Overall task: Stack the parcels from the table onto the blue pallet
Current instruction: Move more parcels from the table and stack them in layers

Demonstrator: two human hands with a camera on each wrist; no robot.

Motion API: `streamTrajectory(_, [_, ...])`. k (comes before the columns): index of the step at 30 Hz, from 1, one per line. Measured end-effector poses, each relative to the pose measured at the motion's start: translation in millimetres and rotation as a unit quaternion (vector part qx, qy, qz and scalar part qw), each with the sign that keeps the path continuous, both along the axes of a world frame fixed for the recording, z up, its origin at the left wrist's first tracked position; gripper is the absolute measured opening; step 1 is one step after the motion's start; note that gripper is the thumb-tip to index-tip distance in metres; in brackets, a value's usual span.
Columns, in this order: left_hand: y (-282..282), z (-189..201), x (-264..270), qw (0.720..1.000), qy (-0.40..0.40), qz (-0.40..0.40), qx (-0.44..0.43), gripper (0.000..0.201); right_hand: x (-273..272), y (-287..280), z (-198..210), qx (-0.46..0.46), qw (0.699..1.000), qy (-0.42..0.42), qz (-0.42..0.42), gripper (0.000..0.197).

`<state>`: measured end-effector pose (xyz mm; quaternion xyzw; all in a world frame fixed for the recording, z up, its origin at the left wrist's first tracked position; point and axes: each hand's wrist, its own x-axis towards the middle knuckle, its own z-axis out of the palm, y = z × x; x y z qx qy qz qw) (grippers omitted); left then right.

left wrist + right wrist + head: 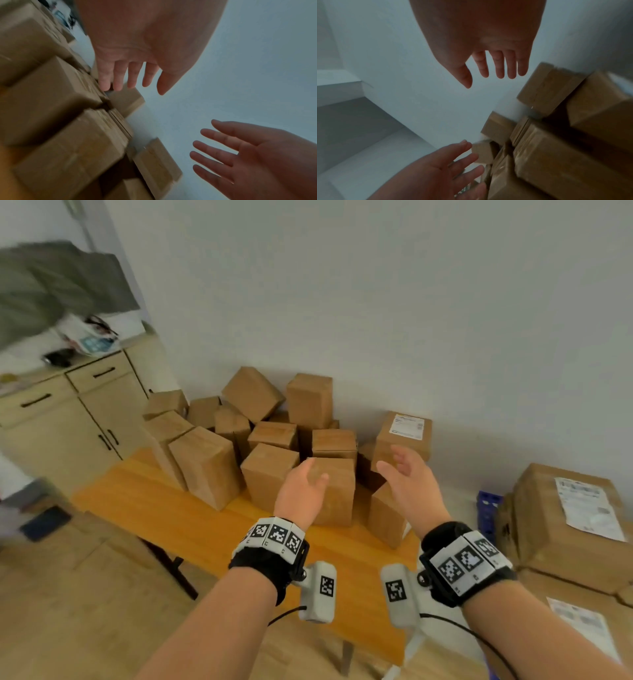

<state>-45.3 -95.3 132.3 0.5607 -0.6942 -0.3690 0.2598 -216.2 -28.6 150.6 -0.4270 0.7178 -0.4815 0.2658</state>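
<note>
My left hand [301, 491] and my right hand [409, 479] were both released, fingers straight and spread, palms turned toward each other, grasping nothing. They hung above the front of the heap of parcels [260, 436], with one upright parcel [334, 491] lying between them and a little beyond my left palm; from the head view I could not tell whether either hand touched it. In the left wrist view my left hand [145, 54] showed its fingers [118, 78] stretched toward the box tops, and my right hand [248, 155] faced it across the gap.

The parcels were plain brown cardboard, matte, boxy with squared edges and taped seams, piled unevenly against a pale smooth wall, some upright, some tilted. One labelled parcel [404, 436] beyond my right hand carried a white printed sticker on its top face. They sat on a glossy orange-yellow wooden tabletop [164, 508].

The blue pallet [488, 511] showed only as a small ribbed plastic corner low at my right, beside larger cartons [561, 525] with white shipping labels, well apart from both hands.

At my left stood a pale wood-grain cabinet [68, 419] with thin black handles.
</note>
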Motion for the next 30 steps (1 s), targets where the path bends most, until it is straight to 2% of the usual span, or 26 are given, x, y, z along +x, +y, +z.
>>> streamTrajectory(9, [-41, -15, 162, 0.997, -0.032, 0.069, 0.017, 0.053, 148, -62, -16, 0.039, 0.995, -0.039, 0.079, 0.053])
streamTrajectory(13, [-57, -25, 216, 0.993, -0.021, 0.108, 0.039, 0.051, 199, -86, -32, 0.066, 0.989, -0.046, 0.127, 0.052])
streamTrajectory(15, [-68, -30, 235, 0.989, 0.016, 0.131, 0.064, 0.046, 216, -99, -35, 0.072, 0.986, -0.046, 0.144, 0.053])
streamTrajectory(17, [-82, -33, 249, 0.985, 0.037, 0.149, 0.074, 0.044, 230, -119, -37, 0.074, 0.984, -0.041, 0.155, 0.052])
streamTrajectory(24, [-146, -37, 261, 0.980, 0.031, 0.184, 0.066, 0.043, 257, -200, -51, 0.098, 0.978, -0.066, 0.173, 0.055])
streamTrajectory(30, [-218, -38, 257, 0.984, -0.041, 0.161, 0.055, 0.044, 267, -261, -72, 0.133, 0.973, -0.100, 0.161, 0.072])
